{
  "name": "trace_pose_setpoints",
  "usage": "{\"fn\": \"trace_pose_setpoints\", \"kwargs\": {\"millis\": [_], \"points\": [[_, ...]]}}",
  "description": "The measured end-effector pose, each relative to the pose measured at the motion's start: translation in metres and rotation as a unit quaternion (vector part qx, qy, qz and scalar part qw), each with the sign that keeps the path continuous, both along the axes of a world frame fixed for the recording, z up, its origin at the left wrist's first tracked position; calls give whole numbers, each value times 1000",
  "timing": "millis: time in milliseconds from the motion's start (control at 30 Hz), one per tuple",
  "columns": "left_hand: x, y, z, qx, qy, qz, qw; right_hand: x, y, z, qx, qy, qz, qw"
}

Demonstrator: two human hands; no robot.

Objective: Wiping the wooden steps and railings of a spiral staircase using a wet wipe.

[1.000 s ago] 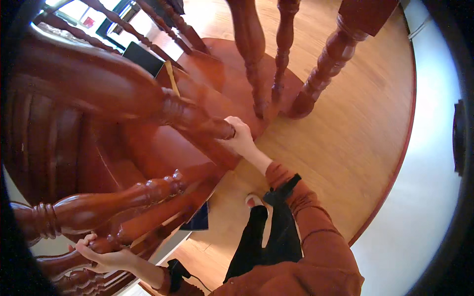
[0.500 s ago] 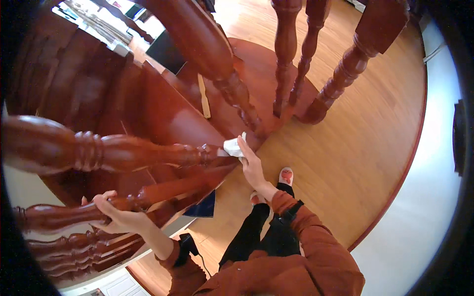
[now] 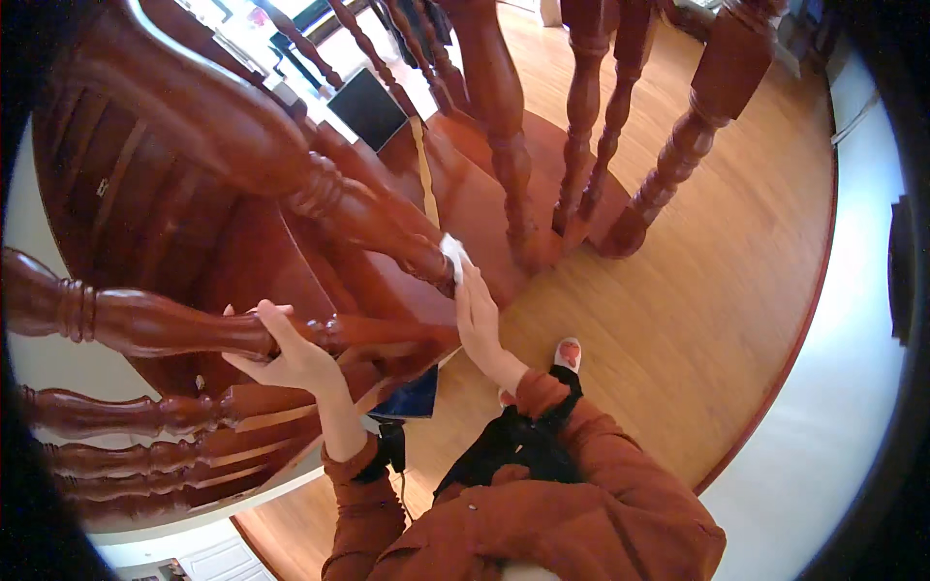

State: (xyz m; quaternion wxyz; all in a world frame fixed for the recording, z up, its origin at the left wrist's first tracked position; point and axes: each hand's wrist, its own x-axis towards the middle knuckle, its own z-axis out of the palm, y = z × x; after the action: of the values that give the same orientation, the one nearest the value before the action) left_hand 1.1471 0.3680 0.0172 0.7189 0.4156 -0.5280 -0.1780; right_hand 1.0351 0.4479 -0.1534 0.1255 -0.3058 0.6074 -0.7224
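Observation:
My right hand [image 3: 478,315] holds a crumpled white cloth [image 3: 452,254] against the foot of a dark red-brown turned wooden baluster [image 3: 363,215]. Its fingers are nearly straight and close together, and they hide part of the cloth. My left hand [image 3: 295,356] is wrapped round the neighbouring baluster [image 3: 184,321], just above a turned ring, with some fingertips showing on the far side. Both balusters rise from the glossy red-brown stair treads. What lies under my right palm is hidden.
A flat pale wooden strip [image 3: 424,172] lies on a tread beyond the cloth, near a dark square panel [image 3: 368,108]. More balusters [image 3: 499,107] stand ahead and to the left. Wooden floor [image 3: 707,290] stretches right to a white wall [image 3: 823,387]. A dark blue item [image 3: 407,397] lies below the stair.
The view has shifted, so the balusters and my left hand appear higher and further right. My left hand keeps its baluster. The cloth has moved to the far side of the other baluster's foot.

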Motion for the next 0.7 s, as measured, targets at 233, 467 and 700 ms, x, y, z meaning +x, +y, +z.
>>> {"fn": "trace_pose_setpoints", "kwargs": {"millis": [233,467,700], "points": [[-1,1,1,-17,16,-22,999,-7,36,-9,-21,295,110,949],[6,1,7,-4,-2,-22,1000,-37,24,-41,66,539,133,829],[-4,4,5,0,12,-25,1000,-65,74,-88,191,-28,143,971]]}}
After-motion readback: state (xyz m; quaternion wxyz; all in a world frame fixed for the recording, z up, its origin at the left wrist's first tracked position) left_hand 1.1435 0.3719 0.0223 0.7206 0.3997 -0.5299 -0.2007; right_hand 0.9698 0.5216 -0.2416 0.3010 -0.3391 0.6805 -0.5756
